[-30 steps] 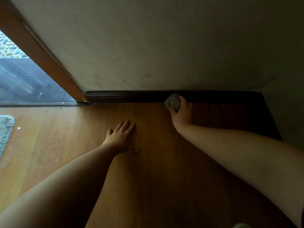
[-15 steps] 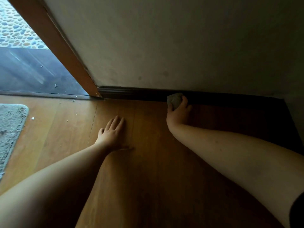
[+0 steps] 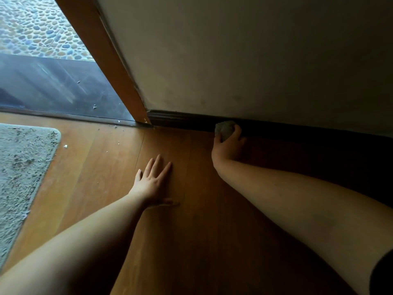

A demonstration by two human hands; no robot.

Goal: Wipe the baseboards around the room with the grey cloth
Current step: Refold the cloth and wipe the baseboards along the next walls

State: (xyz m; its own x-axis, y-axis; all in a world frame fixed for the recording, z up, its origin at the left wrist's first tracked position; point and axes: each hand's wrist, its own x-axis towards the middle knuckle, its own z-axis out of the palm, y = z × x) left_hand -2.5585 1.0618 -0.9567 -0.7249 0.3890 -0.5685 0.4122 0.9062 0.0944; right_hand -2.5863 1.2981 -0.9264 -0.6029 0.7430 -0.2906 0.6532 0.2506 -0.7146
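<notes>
1. Gripping the grey cloth in a wad, my right hand has its fingers and thumb curled round it, holding it against the dark baseboard at the foot of the wall.
2. I see the cloth touching the baseboard a little way right of the wooden door frame, where the moulding ends.
3. My left hand rests flat on the wooden floor, fingers straight and slightly spread, holding nothing; it lies nearer me than the right hand and apart from the baseboard.
4. I see both forearms reaching forward from the lower edge of the view, the right one crossing the darker, shadowed floor.
5. I see a shaggy grey mat on the floor at the left, well apart from both hands.
6. I see small pale crumbs scattered on the boards between the mat and the threshold.
7. Beyond the threshold I see a dark slab, then pebble paving.
</notes>
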